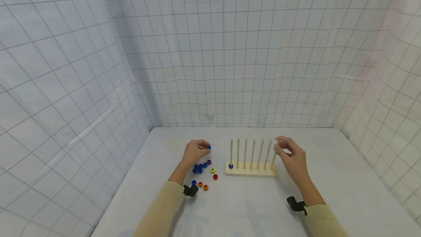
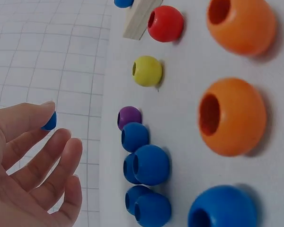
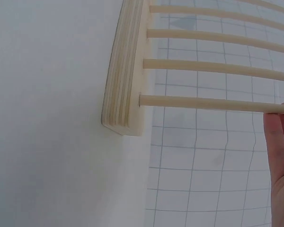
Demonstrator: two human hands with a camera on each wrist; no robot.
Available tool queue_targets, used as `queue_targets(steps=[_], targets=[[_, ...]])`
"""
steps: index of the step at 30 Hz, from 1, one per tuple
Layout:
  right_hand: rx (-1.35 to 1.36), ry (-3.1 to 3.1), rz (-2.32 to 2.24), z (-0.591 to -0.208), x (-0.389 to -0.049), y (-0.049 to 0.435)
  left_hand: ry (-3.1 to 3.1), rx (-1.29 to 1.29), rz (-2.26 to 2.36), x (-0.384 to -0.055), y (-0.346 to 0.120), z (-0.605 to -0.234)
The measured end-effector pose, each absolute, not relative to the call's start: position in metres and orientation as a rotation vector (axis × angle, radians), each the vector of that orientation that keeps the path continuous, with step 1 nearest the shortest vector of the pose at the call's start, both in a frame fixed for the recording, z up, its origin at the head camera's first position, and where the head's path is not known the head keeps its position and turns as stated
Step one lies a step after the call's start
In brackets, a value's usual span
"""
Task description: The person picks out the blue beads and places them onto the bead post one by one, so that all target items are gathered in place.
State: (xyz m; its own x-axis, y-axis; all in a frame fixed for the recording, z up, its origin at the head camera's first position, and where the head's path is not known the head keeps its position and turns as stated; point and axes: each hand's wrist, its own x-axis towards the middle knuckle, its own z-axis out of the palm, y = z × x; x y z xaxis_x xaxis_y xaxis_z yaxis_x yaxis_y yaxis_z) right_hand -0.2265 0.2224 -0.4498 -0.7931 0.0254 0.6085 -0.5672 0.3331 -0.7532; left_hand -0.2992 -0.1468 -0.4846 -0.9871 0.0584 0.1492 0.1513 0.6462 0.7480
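Note:
In the left wrist view, a blue bead (image 2: 49, 122) is pinched between the thumb and forefinger of my left hand (image 1: 195, 151), mostly covered by the fingertips. The hand is held above the table, beyond the loose beads. On the right, my right hand (image 1: 294, 158) pinches the rightmost peg (image 3: 203, 103) near its top. That peg belongs to a pale wooden stand (image 1: 251, 173) with a row of several upright pegs. At the foot of the leftmost peg sits another blue bead (image 1: 231, 166).
Loose beads lie between my left forearm and the stand: several blue ones (image 2: 152, 165), a purple bead (image 2: 129, 117), a yellow bead (image 2: 147, 71), a red bead (image 2: 166, 23) and two orange beads (image 2: 233, 117). White grid-patterned cloth walls (image 1: 230, 65) enclose the white table (image 1: 236, 207).

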Motion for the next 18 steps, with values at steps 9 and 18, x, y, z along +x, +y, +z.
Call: queue_targets(steps=[9,18], targets=[[0.51,-1.962,1.619,-0.448,-0.231,0.219,-2.73,-0.249,-1.249,-0.294,-0.138,-0.467],[0.434,-1.934,1.704,-0.45,-0.232,0.218,-2.721,-0.3,-1.251,-0.289,-0.13,-0.46]])
